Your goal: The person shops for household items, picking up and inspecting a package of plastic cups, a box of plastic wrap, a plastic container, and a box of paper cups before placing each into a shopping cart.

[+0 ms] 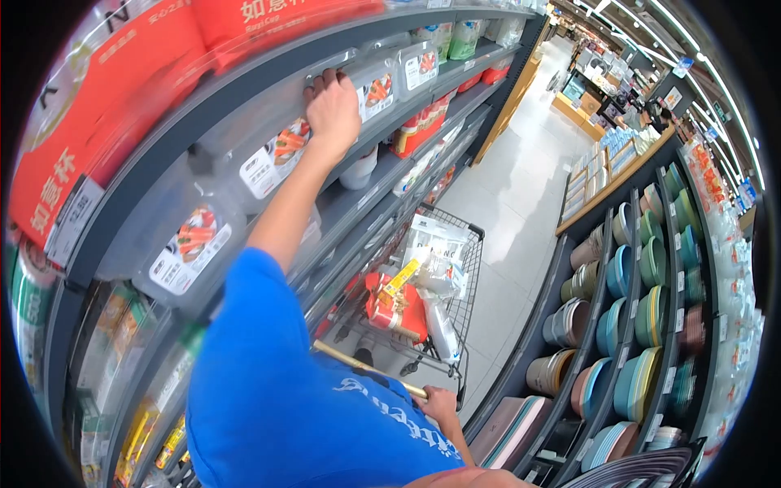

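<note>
My left hand (332,107) is raised to the shelf on the left. Its fingers curl over the upper edge of a clear plastic container (377,91) with a food picture on its label; the fingertips are partly hidden. Similar containers (193,244) stand in a row along the same shelf. Lower down, my right hand (440,404) is wrapped round the handle (358,358) of a shopping cart (464,325). Inside the cart lie a red package (394,309), a yellow box (402,277) and white plastic-wrapped packs (435,236).
Large red boxes (114,122) fill the shelf above. On the right, a rack holds several stacked bowls and plates (639,382). A pale tiled aisle (512,195) runs ahead between the shelves, past a wooden display (602,171) towards a person farther off.
</note>
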`<move>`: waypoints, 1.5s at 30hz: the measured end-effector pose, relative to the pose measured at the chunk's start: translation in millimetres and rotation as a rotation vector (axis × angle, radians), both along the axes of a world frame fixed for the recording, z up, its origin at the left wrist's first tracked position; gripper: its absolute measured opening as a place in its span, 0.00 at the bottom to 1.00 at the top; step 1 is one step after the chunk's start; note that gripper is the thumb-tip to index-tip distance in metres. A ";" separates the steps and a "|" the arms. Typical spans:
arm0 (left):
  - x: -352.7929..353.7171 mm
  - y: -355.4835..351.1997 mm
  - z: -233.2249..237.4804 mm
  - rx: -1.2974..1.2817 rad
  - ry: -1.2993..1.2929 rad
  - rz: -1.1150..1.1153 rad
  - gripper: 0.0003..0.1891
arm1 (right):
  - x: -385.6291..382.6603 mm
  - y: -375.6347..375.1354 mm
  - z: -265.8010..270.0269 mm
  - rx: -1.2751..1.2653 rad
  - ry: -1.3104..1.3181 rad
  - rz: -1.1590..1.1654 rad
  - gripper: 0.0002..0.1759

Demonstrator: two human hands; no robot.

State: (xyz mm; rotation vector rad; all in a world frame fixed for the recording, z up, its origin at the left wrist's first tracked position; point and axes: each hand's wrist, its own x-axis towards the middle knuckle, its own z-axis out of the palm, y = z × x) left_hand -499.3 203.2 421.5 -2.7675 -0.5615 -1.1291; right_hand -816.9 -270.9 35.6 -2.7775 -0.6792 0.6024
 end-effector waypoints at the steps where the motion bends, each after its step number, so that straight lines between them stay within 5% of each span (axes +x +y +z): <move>1: 0.1 -1.9 3.6 -0.019 -0.011 -0.012 0.32 | 4.7 -4.3 -3.9 0.094 -0.109 0.031 0.30; 7: 10.4 -8.9 2.0 0.002 -0.164 -0.077 0.33 | 35.5 -14.7 -9.5 0.124 -0.186 0.038 0.30; 13: 15.1 -11.9 26.7 -0.356 0.106 -0.180 0.44 | 57.0 -22.0 -8.2 0.078 -0.131 0.021 0.29; 17: 14.2 -6.9 14.2 -0.054 -0.107 -0.079 0.47 | 70.8 -17.7 7.1 0.110 -0.008 -0.071 0.28; 21: 10.1 -7.8 17.4 -0.298 -0.010 -0.251 0.44 | 89.3 -7.9 5.3 0.071 0.181 -0.137 0.27; 24: -19.0 -27.2 15.3 0.049 -0.305 -0.422 0.44 | 97.1 12.0 3.0 0.101 0.238 -0.191 0.26; 26: -35.4 -35.0 1.4 0.011 -0.427 -0.681 0.46 | 105.1 29.3 1.6 0.146 0.274 -0.238 0.26; 28: -47.4 -50.7 -24.0 -0.360 -0.470 -1.021 0.47 | 109.8 51.4 0.0 0.168 0.292 -0.275 0.23; 31: -62.8 -86.5 -77.0 -1.299 -0.189 -1.276 0.42 | 124.4 81.8 8.8 0.545 0.230 -0.405 0.15; 32: -64.5 -94.6 -99.9 -1.685 -0.062 -1.288 0.38 | 134.2 97.9 22.5 0.716 0.151 -0.453 0.16; 35: -64.1 -103.1 -148.5 -2.220 0.216 -1.020 0.32 | 163.9 97.4 6.5 1.175 0.160 -0.719 0.23; 36: -64.8 -103.9 -156.2 -2.255 0.253 -0.995 0.31 | 175.7 112.4 54.5 1.584 0.266 -0.811 0.35; 38: -54.5 -103.3 -162.9 -2.301 0.305 -0.957 0.29 | 206.0 122.2 126.2 1.775 0.388 -0.680 0.57; 41: -41.2 -98.0 -157.3 -2.212 0.387 -1.026 0.32 | 229.6 129.8 178.7 1.825 0.318 -0.608 0.57; 45: -25.9 -86.5 -136.0 -2.011 0.443 -1.118 0.32 | 245.7 118.8 183.0 1.864 0.275 -0.613 0.59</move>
